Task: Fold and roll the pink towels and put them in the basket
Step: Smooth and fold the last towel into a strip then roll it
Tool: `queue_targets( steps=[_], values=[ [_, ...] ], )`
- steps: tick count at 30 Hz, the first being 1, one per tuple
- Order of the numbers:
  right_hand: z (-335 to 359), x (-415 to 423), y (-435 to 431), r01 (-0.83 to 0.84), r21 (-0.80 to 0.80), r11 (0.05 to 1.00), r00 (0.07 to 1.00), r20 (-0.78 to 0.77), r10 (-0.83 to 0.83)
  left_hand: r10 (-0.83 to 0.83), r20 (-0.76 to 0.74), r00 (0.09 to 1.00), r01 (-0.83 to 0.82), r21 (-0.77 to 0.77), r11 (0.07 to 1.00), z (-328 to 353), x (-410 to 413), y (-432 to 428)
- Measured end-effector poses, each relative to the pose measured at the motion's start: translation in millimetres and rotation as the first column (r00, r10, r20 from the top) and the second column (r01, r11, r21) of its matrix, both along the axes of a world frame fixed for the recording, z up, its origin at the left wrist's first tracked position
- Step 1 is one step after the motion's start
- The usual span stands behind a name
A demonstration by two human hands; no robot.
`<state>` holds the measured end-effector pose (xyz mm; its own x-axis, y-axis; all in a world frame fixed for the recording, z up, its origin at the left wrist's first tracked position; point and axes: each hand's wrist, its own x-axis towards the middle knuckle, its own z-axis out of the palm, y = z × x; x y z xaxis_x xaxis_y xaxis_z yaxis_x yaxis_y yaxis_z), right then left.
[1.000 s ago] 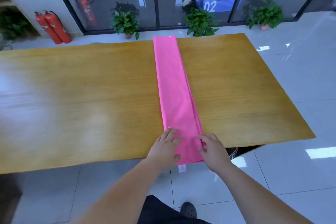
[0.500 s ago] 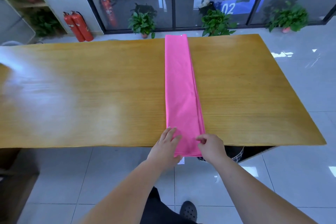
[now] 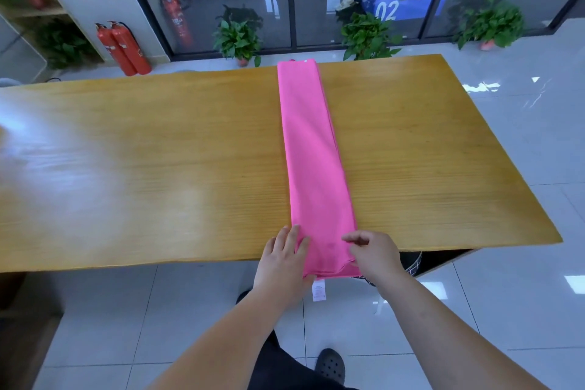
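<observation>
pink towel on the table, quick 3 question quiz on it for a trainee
1. True or false: the pink towel is already rolled up.
2. Where on the towel are the left hand and right hand? A) far end B) middle C) near end
3. Fill in: a white ___ hangs from the towel's near end.
Key: 1 false; 2 C; 3 label

Towel (image 3: 316, 152) strip lies across table (image 3: 158, 168); left hand (image 3: 285, 260) flat on near end; right hand (image 3: 376, 255) pinches its corner.
</observation>
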<state>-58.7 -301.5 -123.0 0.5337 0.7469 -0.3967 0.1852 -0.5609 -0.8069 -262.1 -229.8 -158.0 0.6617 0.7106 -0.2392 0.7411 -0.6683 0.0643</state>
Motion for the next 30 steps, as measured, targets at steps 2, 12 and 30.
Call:
queue_targets(
  steps=[2,12,30],
  values=[
    [4,-4,-3,0.023,0.103,0.994,1.000,0.001,-0.023,-0.012,-0.017,1.000,0.012,0.033,0.999,-2,-4,0],
    [-27,6,-26,0.123,-0.096,0.988,0.991,0.062,-0.117,0.073,-0.024,0.997,-0.073,0.009,0.997,-4,-6,-18],
    [-55,11,-39,0.232,-0.114,0.966,0.905,-0.339,-0.258,0.965,0.104,0.239,-0.388,-0.901,0.193,-2,4,-27]
  ],
)
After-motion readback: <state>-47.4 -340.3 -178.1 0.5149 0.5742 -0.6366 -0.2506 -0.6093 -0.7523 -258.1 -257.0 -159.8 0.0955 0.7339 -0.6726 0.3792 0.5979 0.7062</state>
